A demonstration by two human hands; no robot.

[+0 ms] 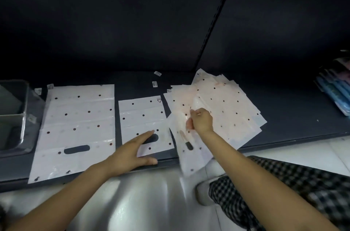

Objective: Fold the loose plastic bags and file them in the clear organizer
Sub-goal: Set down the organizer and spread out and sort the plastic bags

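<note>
Right of the middle bag [144, 124] | right hand [200, 122] pinches a bag [191, 157] off the pile [227, 109] | left hand [130, 155] flat, open, steadying middle bag | organizer [13, 117] far left | step: picking up; next: lay flat, fold.

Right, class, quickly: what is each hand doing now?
Left hand: open, flat on the middle bag.
Right hand: pinching a loose bag.

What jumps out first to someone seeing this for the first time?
White plastic bags dotted with punched holes cover a dark shelf: a large one lies flat at left, and a messy pile sits at right. The right hand pinches a bag from that pile, while the left hand presses the middle bag flat.
</note>
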